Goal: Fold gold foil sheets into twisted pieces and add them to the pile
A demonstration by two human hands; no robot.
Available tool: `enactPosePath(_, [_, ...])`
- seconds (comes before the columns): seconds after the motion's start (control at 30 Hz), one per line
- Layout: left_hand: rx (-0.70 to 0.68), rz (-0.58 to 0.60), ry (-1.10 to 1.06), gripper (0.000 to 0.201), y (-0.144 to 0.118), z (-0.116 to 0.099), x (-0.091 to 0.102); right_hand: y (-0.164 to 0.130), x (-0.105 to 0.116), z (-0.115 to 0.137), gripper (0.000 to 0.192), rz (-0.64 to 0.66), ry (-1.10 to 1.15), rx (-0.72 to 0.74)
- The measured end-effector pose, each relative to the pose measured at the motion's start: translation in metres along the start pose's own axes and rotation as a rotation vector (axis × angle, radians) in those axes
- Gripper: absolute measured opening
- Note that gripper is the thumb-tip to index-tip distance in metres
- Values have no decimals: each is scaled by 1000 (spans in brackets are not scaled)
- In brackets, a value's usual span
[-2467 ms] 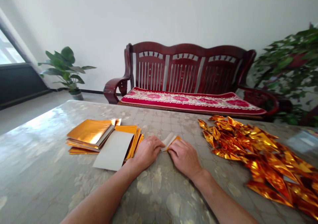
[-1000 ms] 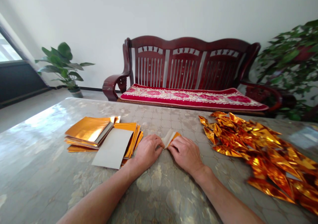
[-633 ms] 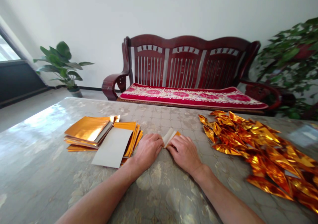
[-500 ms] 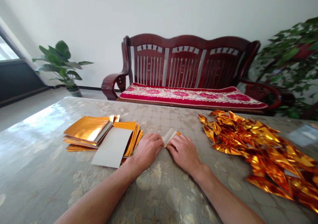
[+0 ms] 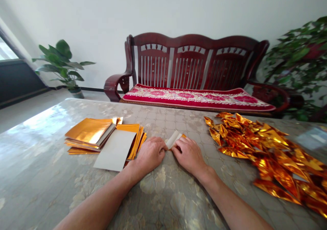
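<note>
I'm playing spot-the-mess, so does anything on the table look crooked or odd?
A little: one grey sheet lies askew, sticking out past the gold sheets, on the left. The folded gold pieces on the right lie in a jumbled heap. I see nothing spilled.

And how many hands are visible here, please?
2. The left hand is at the left side of the small folded paper, right of the stacked sheets. The right hand is at the paper's opposite side, left of the gold foil pieces. No other hand shows.
</note>
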State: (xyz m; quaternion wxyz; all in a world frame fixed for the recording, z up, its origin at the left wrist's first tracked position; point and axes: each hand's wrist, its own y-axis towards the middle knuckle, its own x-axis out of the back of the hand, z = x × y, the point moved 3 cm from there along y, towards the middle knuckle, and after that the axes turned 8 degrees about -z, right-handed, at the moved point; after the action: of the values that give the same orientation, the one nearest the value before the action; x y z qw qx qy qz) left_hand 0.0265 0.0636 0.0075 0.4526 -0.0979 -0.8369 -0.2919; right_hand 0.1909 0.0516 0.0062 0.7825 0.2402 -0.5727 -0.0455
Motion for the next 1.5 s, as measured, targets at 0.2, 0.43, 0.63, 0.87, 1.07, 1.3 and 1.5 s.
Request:
enactPosePath(0.2, [48,-9,-7,30,0,0,-1,0,-1,0,14,1,3,-7])
enactPosePath(0.43, [12,-10,-5,29,-1,1,-1,1,0,0,12,-8,44,-23])
enactPosePath(0.63, [-31,-5,8,31,-2,1,-1,1,1,-1,12,2,44,-31])
enactPosePath(0.87, [-37,-7,0,32,-3,0,-1,2,0,0,12,6,24,-44])
enactPosePath(1.07, [-69,20,99,22,-4,-8,-1,2,1,0,13,18,44,-67])
enactPosePath(1.3, [-104,23,168,22,-8,-9,-6,2,0,0,14,11,60,-66])
enactPosePath(1.5, [-48,-19,98,26,-10,-7,-4,1,-2,-2,14,7,79,-65])
